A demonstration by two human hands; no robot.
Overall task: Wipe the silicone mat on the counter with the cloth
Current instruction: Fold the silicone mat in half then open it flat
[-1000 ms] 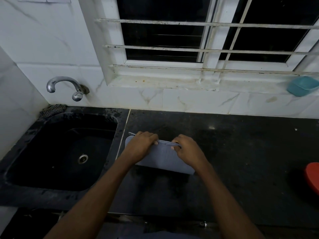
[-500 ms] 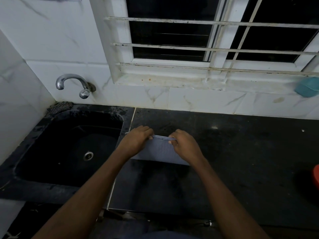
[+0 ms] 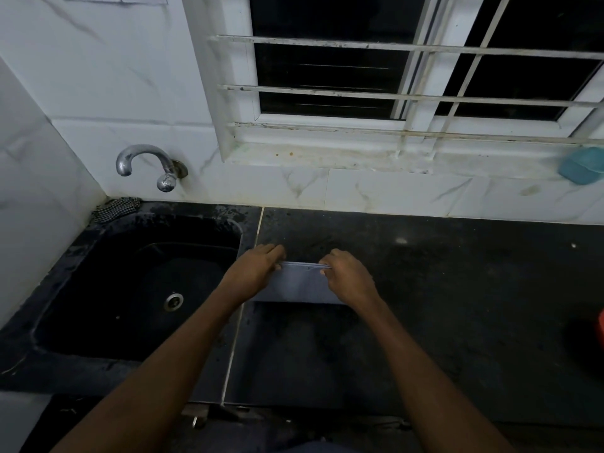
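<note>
A pale grey-blue folded sheet (image 3: 297, 284) lies on the black counter (image 3: 441, 289) just right of the sink. I cannot tell whether it is the silicone mat or the cloth. My left hand (image 3: 253, 273) pinches its far left corner and my right hand (image 3: 349, 277) pinches its far right corner, with the far edge lifted a little as stacked layers. The near part of the sheet rests flat on the counter. A checked rag (image 3: 114, 209) sits bunched in the back left corner behind the sink.
A black sink (image 3: 65, 289) with a steel drain lies to the left under a chrome tap (image 3: 147, 165). A teal tub (image 3: 583, 165) sits on the window sill at right. A red object (image 3: 600, 328) shows at the right edge. The counter's front edge runs near my arms.
Both hands stay on the sheet's far edge. The view has shifted so the sink and hands sit further right; the hands have drawn slightly closer together and the sheet looks narrower.
</note>
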